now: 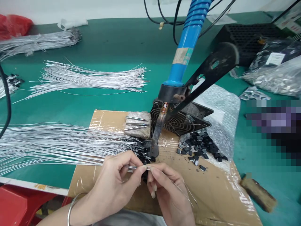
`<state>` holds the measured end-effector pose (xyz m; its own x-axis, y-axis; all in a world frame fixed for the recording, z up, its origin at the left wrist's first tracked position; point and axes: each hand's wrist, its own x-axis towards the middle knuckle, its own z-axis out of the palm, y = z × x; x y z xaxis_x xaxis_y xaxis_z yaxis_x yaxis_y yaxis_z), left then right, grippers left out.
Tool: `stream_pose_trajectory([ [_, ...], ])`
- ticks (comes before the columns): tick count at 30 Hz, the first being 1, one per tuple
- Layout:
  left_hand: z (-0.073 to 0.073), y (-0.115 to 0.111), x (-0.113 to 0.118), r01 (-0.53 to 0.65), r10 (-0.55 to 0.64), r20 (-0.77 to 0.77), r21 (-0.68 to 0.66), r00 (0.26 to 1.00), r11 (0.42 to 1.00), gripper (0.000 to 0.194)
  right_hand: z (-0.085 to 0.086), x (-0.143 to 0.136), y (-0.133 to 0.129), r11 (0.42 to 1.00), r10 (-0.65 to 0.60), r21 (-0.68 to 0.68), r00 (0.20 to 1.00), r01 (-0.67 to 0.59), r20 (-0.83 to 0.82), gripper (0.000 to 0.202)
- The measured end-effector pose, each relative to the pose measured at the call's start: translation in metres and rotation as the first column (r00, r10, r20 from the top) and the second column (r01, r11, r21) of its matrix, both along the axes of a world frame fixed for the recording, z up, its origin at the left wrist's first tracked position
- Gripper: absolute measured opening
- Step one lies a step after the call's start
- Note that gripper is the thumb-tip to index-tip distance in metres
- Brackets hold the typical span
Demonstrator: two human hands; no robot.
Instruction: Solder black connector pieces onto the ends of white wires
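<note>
My left hand is closed in a pinch on a thin white wire, just in front of the soldering iron tip. Its fingertips almost meet those of my right hand, which pinches a thin silvery wire; strands of it trail out past the palm to the lower right. What lies right between the fingertips is too small to make out. Beyond my hands, a bundle of white wires ends in black connectors beside the tip. The blue-handled soldering iron is held at a slant by a black bracket.
Cardboard covers the work area on the green table. A black fan stands behind the iron. Loose black connector parts lie on bubble wrap. Another wire bundle lies farther back. A brownish block sits right.
</note>
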<state>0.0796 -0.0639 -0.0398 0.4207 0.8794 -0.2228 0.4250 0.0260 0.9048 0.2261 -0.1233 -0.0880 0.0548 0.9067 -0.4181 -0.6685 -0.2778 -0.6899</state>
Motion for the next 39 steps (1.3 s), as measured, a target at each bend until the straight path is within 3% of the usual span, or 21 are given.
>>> stream_pose_trajectory([
  [7,-0.001,-0.003,0.006,-0.072,0.076,-0.022,0.136,0.997,0.988,0.021,-0.002,-0.007,-0.002,0.998,-0.058,0.009,0.998,0.058,-0.015,0.016],
  [15,-0.003,-0.002,0.004,-0.082,0.084,0.034,-0.048,0.996,0.995,0.023,0.008,-0.005,0.001,0.998,-0.066,0.005,0.998,0.066,0.015,0.02],
  [19,-0.002,-0.001,0.002,-0.109,0.109,-0.003,-0.067,0.994,0.992,0.024,0.019,-0.005,0.002,0.985,-0.156,-0.067,0.985,0.16,0.067,0.029],
  [24,-0.002,0.002,0.002,-0.118,0.117,-0.008,-0.056,0.993,0.991,0.023,0.019,-0.006,0.001,0.989,-0.134,-0.037,0.973,0.143,0.187,0.017],
  [39,0.0,0.001,0.003,-0.079,0.081,-0.017,0.076,0.997,0.994,0.021,0.02,-0.011,0.005,0.985,-0.151,-0.057,0.972,0.163,0.182,0.015],
])
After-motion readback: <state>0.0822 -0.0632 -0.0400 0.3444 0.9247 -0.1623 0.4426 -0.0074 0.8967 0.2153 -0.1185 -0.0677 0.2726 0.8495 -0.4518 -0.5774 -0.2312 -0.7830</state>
